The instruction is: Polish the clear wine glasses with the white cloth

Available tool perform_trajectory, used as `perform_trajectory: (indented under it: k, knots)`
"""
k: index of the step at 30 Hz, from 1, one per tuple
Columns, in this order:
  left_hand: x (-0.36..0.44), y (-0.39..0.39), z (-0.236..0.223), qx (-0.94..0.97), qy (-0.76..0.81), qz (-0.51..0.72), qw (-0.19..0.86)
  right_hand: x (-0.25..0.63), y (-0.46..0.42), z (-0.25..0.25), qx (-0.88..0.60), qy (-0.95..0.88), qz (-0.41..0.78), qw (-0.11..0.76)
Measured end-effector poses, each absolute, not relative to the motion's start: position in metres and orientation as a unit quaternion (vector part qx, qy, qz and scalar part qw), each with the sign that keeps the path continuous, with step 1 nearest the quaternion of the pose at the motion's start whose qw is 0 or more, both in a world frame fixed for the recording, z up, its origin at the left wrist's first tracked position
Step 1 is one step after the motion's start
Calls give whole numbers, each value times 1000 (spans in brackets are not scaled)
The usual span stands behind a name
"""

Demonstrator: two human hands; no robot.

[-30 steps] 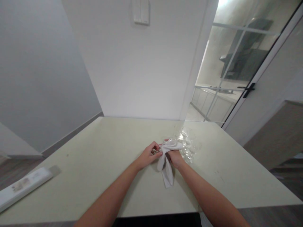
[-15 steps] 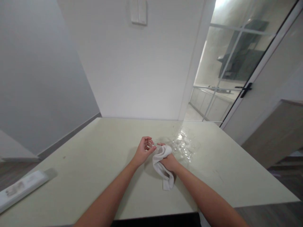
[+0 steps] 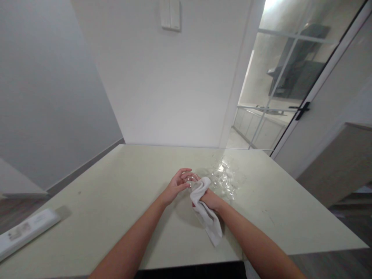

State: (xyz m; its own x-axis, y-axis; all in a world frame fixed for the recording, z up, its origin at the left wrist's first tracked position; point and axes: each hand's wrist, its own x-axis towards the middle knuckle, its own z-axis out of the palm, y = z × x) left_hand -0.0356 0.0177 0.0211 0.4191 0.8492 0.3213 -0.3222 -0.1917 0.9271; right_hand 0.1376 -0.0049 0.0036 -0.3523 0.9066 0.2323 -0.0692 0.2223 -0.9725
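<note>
My left hand (image 3: 178, 185) curls its fingers around a small clear, rounded piece (image 3: 190, 179), glass or plastic; its exact kind is too faint to make out. A white cloth (image 3: 207, 217) is in my right hand (image 3: 210, 199), bunched at the top against the clear piece, with its loose end hanging toward the table's near edge. The cloth hides most of my right fingers. Just right of and beyond my hands, a cluster of shiny clear pieces (image 3: 223, 178) lies on the table; their outlines blend together.
The pale table (image 3: 116, 217) stretches out under both arms, its far edge against a white wall (image 3: 174, 97). At the left edge lies a long white box (image 3: 27, 232). A glass-paned door (image 3: 279, 77) with a black handle (image 3: 302, 111) stands beyond the table on the right.
My left fingers have come in closer around the clear piece, near the cloth. The cloth's loose end has swung right and toward me, hanging longer. The cluster stays put.
</note>
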Motion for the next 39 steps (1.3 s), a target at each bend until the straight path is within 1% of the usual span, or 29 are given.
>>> perform_trajectory:
  k: [3, 6, 8, 11, 13, 16, 19, 22, 25, 27, 31, 34, 37, 39]
  knots:
    - [-35, 20, 18, 601, 276, 500, 560, 138, -3, 0, -320, -643, 526, 456]
    - [-34, 21, 16, 609, 342, 498, 514, 140, -2, -5, -338, -643, 506, 465]
    - [-33, 20, 18, 615, 331, 484, 527, 142, -2, -5, -343, -639, 515, 457]
    - [-34, 17, 24, 617, 264, 463, 579, 143, -4, 1, -336, -628, 552, 434]
    - [-35, 16, 25, 612, 242, 466, 591, 141, -4, 5, -327, -628, 554, 438]
    - [-34, 16, 23, 609, 278, 478, 569, 139, -3, 7, -304, -640, 545, 448]
    - [-32, 16, 20, 618, 308, 458, 560, 140, -3, 5, -291, -643, 555, 441]
    - [-32, 15, 22, 620, 295, 455, 567, 144, -5, 7, -303, -621, 595, 411]
    - [-36, 18, 23, 595, 292, 510, 549, 148, -6, 12, -291, -567, 669, 383]
    - [-40, 22, 22, 561, 298, 557, 534, 148, -4, 15, -278, -514, 703, 405]
    - [-49, 31, 22, 457, 288, 651, 533, 147, 6, 15, -286, -402, 725, 481]
    - [-53, 31, 25, 435, 270, 697, 502, 147, 12, 10, -264, -345, 747, 503]
    - [-48, 23, 26, 517, 240, 667, 479, 145, 12, 4, -246, -310, 775, 494]
    - [-39, 16, 25, 569, 219, 619, 495, 142, 10, 1, -246, -296, 793, 473]
